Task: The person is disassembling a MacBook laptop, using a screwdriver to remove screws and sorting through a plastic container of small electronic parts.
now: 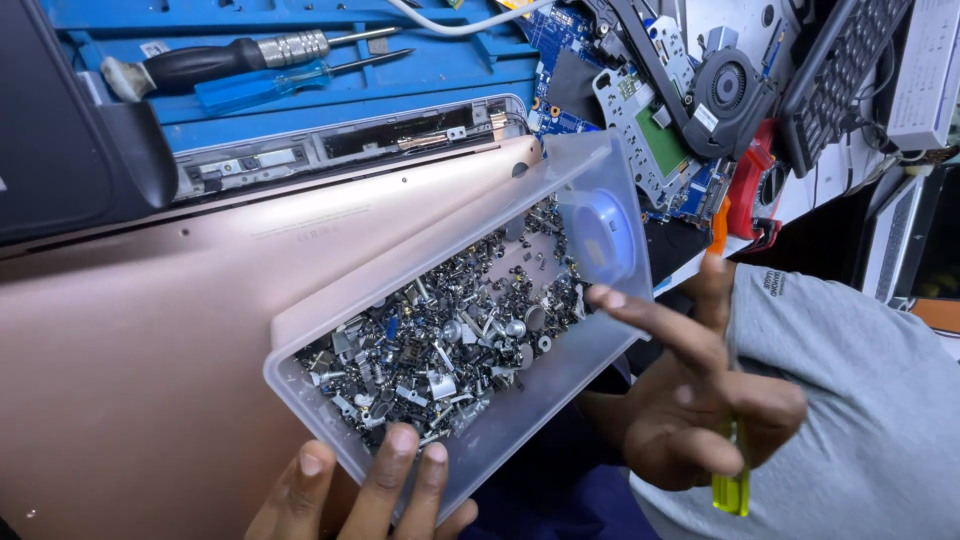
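My left hand (360, 490) grips the near edge of a clear plastic box (340, 300), fingers curled over its rim. The box is tilted over a rose-gold laptop base (130, 340) and holds a heap of small metal screws and parts (450, 335), plus a blue round piece (597, 235) at its far end. My right hand (700, 390) hovers beside the box's right edge, forefinger stretched toward the screws, while the other fingers hold a screwdriver with a yellow-green handle (735, 490).
A blue work mat (440, 65) at the back carries a black-handled screwdriver (210, 60) and a blue-handled one (260, 88). Circuit boards (660, 130), a cooling fan (730, 90) and a keyboard (840, 70) pile up at the back right. A dark device (60, 150) sits left.
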